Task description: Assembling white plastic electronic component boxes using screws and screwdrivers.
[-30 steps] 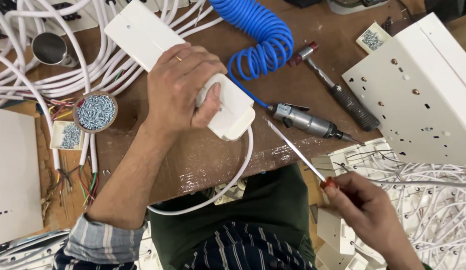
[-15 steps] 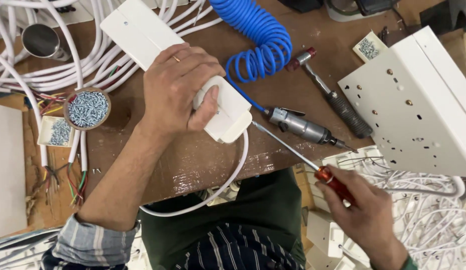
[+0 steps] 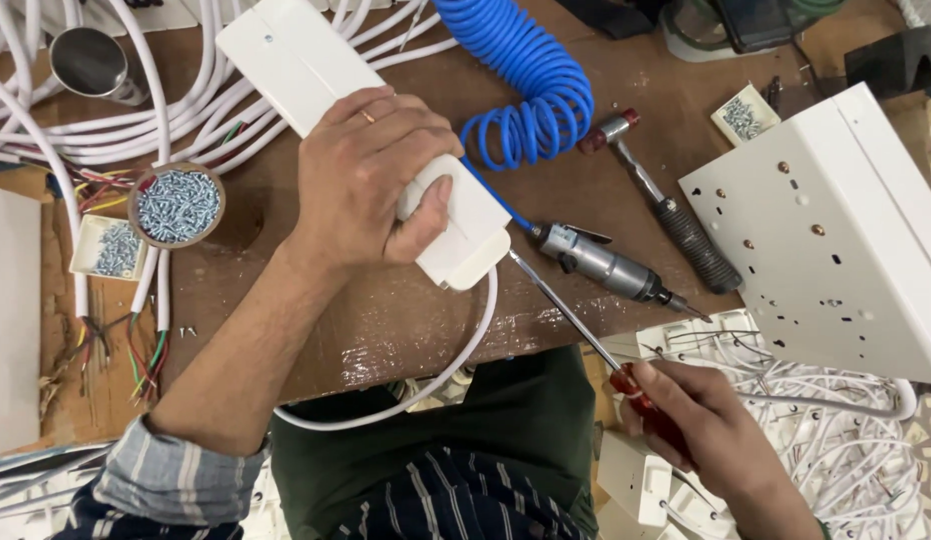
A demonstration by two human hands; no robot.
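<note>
Head view: left hand [image 3: 371,185] grips white casing [image 3: 456,215]; right hand [image 3: 706,425] holds screwdriver [image 3: 586,335].

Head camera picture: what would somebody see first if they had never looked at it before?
Probably the left hand in the middle, gripping a long white plastic box on the wooden table. Next, the bright blue coiled hose at the top, and the right hand at lower right pointing a red-handled screwdriver at the box's end. A round tub of silver screws sits at the left.
</note>
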